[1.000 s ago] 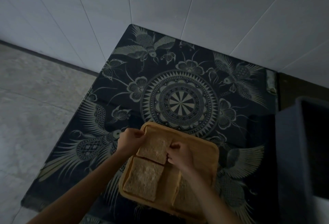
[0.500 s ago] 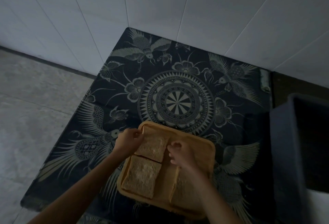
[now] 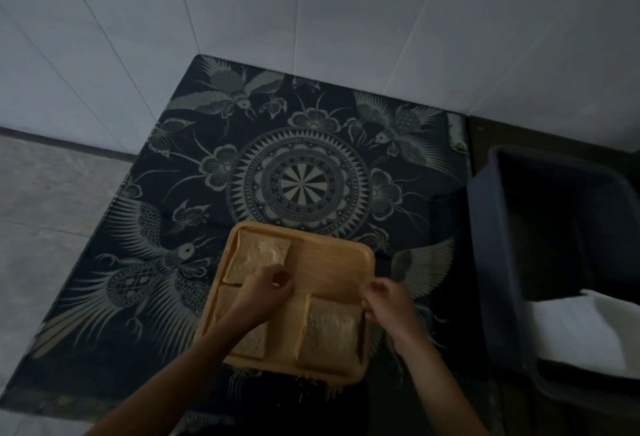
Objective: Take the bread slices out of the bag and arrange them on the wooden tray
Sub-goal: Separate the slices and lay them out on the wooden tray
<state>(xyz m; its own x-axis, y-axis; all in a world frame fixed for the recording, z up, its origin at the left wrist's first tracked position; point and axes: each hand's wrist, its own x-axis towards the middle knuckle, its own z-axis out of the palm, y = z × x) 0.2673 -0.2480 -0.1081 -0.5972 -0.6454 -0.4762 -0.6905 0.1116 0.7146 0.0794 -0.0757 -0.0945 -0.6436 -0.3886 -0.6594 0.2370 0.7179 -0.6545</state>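
The wooden tray (image 3: 332, 264) lies on the patterned black table near its front edge. Three bread slices rest in it: one at the far left (image 3: 258, 255), one at the near left (image 3: 254, 342) partly under my left forearm, and one at the near right (image 3: 330, 335). My left hand (image 3: 266, 288) hovers over the tray's middle with its fingers curled and nothing in them. My right hand (image 3: 388, 300) is at the tray's right rim, fingertips pinching the far right corner of the near right slice. No bag is in view.
A dark plastic bin (image 3: 498, 262) stands close to the tray's right, with something white (image 3: 581, 331) inside it. White tiled walls close the table's far side. The table's left edge drops to a grey floor (image 3: 52, 210).
Both hands let go of the far left slice, which now lies flat. My left hand drew back over the tray's middle. My right hand moved right to the near right slice's corner.
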